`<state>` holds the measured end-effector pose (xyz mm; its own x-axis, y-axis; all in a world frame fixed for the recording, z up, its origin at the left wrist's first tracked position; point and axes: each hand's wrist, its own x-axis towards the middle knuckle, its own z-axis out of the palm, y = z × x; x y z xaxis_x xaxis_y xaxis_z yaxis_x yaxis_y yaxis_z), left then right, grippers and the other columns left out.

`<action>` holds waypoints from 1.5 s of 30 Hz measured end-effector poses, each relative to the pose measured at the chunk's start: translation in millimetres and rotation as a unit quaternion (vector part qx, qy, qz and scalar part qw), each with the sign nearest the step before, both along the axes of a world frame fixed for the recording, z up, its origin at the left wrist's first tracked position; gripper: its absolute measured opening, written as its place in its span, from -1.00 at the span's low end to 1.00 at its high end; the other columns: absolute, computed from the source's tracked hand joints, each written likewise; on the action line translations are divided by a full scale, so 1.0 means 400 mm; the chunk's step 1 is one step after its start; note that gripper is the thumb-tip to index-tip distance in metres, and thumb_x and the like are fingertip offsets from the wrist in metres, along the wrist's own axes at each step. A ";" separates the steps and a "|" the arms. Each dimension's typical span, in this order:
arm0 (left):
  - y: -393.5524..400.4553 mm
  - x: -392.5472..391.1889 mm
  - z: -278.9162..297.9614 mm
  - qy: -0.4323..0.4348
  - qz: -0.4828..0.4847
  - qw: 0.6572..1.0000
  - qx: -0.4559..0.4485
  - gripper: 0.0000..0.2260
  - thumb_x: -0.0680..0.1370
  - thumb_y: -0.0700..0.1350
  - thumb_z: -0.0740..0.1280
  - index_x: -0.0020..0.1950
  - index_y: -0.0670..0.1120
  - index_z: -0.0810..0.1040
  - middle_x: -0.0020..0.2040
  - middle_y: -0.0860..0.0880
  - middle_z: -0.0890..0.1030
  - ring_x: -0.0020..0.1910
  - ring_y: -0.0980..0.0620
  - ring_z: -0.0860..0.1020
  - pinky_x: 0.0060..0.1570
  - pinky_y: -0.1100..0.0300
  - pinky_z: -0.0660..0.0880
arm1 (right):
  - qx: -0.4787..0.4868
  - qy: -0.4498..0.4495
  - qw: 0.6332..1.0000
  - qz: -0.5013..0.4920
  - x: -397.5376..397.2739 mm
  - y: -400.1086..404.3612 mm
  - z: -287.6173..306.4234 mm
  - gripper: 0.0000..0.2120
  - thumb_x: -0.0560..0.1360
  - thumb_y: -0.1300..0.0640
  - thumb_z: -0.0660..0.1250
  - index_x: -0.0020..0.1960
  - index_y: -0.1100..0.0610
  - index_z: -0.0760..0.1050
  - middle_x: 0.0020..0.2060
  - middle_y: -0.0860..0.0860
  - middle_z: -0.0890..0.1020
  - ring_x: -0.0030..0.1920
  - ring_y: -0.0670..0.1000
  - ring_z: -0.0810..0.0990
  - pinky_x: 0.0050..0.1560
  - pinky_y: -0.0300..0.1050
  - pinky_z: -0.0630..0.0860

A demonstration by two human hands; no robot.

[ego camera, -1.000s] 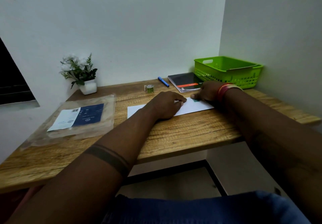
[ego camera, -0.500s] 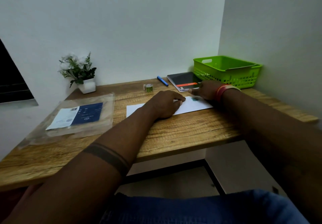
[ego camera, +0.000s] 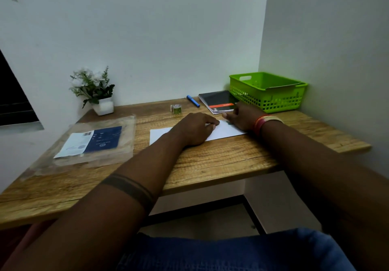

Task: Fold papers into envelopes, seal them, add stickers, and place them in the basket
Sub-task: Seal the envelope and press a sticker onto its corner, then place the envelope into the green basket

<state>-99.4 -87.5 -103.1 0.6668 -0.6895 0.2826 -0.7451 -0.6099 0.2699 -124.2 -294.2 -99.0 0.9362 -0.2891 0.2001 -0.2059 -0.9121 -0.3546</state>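
A white envelope [ego camera: 160, 136] lies flat on the wooden table [ego camera: 210, 162], a little right of centre. My left hand [ego camera: 195, 128] rests on its middle, bent fingertips pressing down on the paper. My right hand [ego camera: 242, 118] sits on the envelope's right end, thumb pointing left, over a small green sticker [ego camera: 229, 123] that barely shows under it. A small roll of green stickers [ego camera: 176, 109] stands behind the envelope. The green plastic basket [ego camera: 280, 100] stands at the back right corner, with a flat sheet lying inside it.
A dark notebook [ego camera: 216, 100] and a blue pen [ego camera: 193, 101] lie behind my hands, beside the basket. A clear plastic pack with a blue and white insert [ego camera: 92, 144] lies at the left. A potted plant [ego camera: 94, 89] stands at the back left. Walls close the back and right.
My right hand has slid slightly over the green sticker, which showed more clearly before. My left hand stays pressed on the envelope.
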 end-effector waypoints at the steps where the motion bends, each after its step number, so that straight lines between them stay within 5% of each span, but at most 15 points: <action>1: 0.000 0.000 0.000 -0.002 0.002 1.000 0.001 -0.70 0.67 -0.01 0.23 0.38 0.08 0.58 0.41 0.04 0.55 0.40 0.01 0.46 0.32 0.19 0.33 | 0.012 0.005 1.000 0.006 0.000 -0.004 0.000 -0.51 0.42 -0.34 0.34 0.02 0.08 0.49 -0.14 0.04 0.59 -0.02 0.15 0.61 -0.15 -0.11 0.39; 4: 0.003 -0.002 -0.001 -0.001 0.003 1.000 -0.002 -0.70 0.67 -0.01 0.23 0.38 0.08 0.58 0.41 0.04 0.55 0.40 0.01 0.46 0.30 0.20 0.33 | 0.047 0.008 0.999 0.023 -0.021 -0.010 0.012 -0.55 0.37 -0.31 0.42 -0.06 0.05 0.51 -0.16 0.01 0.59 -0.04 0.09 0.59 -0.09 -0.11 0.46; 12: 0.007 -0.009 -0.002 -0.003 -0.003 1.000 -0.002 -0.70 0.67 -0.03 0.23 0.38 0.07 0.58 0.42 0.04 0.54 0.41 0.01 0.45 0.38 0.13 0.35 | 0.060 -0.042 0.997 0.033 -0.047 -0.010 -0.003 -0.58 0.51 -0.14 0.39 0.28 0.05 0.52 0.26 0.06 0.58 0.22 0.10 0.54 0.13 -0.14 0.42; 16: 0.007 -0.007 -0.003 -0.014 -0.004 1.000 -0.005 -0.71 0.67 -0.03 0.24 0.37 0.06 0.59 0.41 0.02 0.55 0.40 0.01 0.46 0.38 0.12 0.35 | 0.017 -0.047 0.998 0.040 -0.050 0.003 -0.011 -0.70 0.50 -0.13 0.39 0.11 0.04 0.64 0.14 0.06 0.64 0.14 0.09 0.58 0.14 -0.10 0.48; 22: 0.008 -0.013 -0.005 -0.044 -0.005 0.999 -0.029 -0.74 0.65 -0.05 0.27 0.31 0.07 0.63 0.36 0.03 0.57 0.36 0.03 0.47 0.36 0.08 0.40 | 0.144 -0.116 0.981 0.059 -0.059 -0.011 -0.013 -0.87 0.46 0.11 0.48 -0.12 0.14 0.56 -0.23 -0.03 0.63 -0.14 0.00 0.60 -0.22 -0.19 0.39; 27: 0.019 -0.058 -0.002 -0.133 0.013 0.989 -0.061 -0.73 0.64 0.03 0.28 0.31 0.09 0.63 0.45 0.00 0.49 0.43 -0.03 0.41 0.39 0.02 0.35 | 0.258 -0.206 0.940 0.082 -0.086 -0.032 -0.007 -0.87 0.51 0.13 0.42 -0.13 0.00 0.47 -0.17 0.06 0.66 -0.16 0.02 0.59 -0.12 -0.11 0.46; 31: 0.036 -0.109 -0.004 -0.158 0.028 0.986 -0.054 -0.72 0.64 0.06 0.25 0.29 0.10 0.63 0.50 -0.01 0.44 0.46 -0.06 0.36 0.42 -0.01 0.30 | 0.362 -0.205 0.904 0.103 -0.131 -0.024 0.002 -0.81 0.50 0.19 0.44 0.06 0.02 0.52 -0.11 0.18 0.68 -0.21 0.06 0.62 -0.22 -0.15 0.47; 35: 0.052 -0.161 -0.001 -0.189 0.041 0.979 -0.055 -0.72 0.65 0.02 0.25 0.29 0.06 0.64 0.44 -0.03 0.51 0.41 -0.08 0.42 0.36 -0.04 0.36 | 0.392 -0.167 0.888 0.172 -0.202 -0.007 0.001 -0.60 0.46 0.31 0.44 0.21 -0.04 0.55 -0.09 0.24 0.69 -0.14 0.15 0.67 -0.14 0.03 0.58; 39: 0.066 -0.202 0.006 -0.226 0.067 0.971 -0.041 -0.72 0.64 -0.01 0.25 0.27 0.02 0.64 0.38 -0.03 0.54 0.34 -0.10 0.45 0.28 -0.05 0.39 | 0.312 -0.158 0.924 0.152 -0.252 0.022 0.003 -0.78 0.49 0.31 0.40 0.04 0.05 0.67 -0.12 0.14 0.69 -0.16 0.01 0.61 -0.12 -0.07 0.53; 45: 0.029 -0.248 0.013 -0.280 0.064 0.957 -0.040 -0.76 0.60 -0.01 0.24 0.16 -0.01 0.64 0.29 -0.07 0.58 0.22 -0.14 0.51 0.15 -0.07 0.47 | 0.398 -0.226 0.888 0.050 -0.272 0.015 0.017 -0.85 0.51 0.36 0.36 -0.05 0.18 0.68 -0.07 0.15 0.70 -0.17 0.00 0.61 -0.18 -0.17 0.54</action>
<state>-198.7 -75.7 -97.7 0.4733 -0.5735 0.6686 -0.7063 -0.7007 -0.1010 -233.1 -288.1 -92.2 0.8415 -0.4272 0.3307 0.1884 -0.3416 -0.9208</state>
